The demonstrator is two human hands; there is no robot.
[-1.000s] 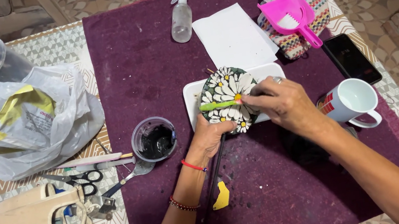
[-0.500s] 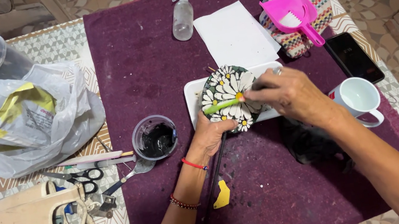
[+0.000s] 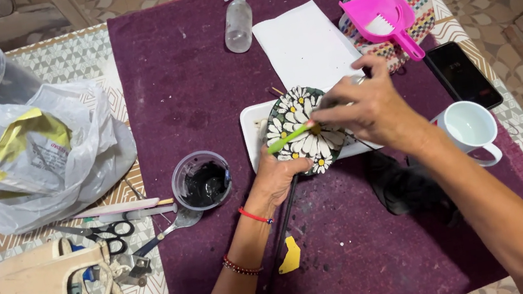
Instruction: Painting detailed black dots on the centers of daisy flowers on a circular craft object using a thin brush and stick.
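A purple mat (image 3: pixel 198 94) covers the tabletop (image 3: pixel 55 60); a white tray (image 3: pixel 253 134) lies at frame centre. Over it the left hand (image 3: pixel 277 179) props a daisy-painted disc (image 3: pixel 304 130) from below, grip closed on its lower edge. The right hand (image 3: pixel 374 113) pinches a green brush (image 3: pixel 289 138), long axis pointing left across the disc, touching it

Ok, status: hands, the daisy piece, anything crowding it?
Left hand holds daisy mosaic piece from below. Right hand holds green tool on its face. White tray underneath; black cup and white mug nearby, apart.
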